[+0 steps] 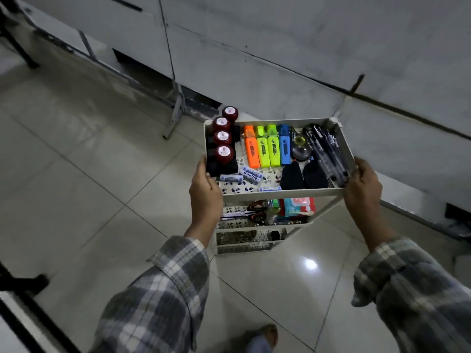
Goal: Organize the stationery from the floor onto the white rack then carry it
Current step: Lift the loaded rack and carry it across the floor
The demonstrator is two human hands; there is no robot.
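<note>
White rack (280, 193) full of highlighters (272, 146), pens (328, 154)

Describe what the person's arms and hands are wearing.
Both arms are in the long sleeves of a checked shirt, grey with cream and darker bands: the left sleeve and the right sleeve. The cuffs sit loose and end short of the wrists. The left hand and the right hand are bare: no gloves, and no ring or watch shows.
</note>
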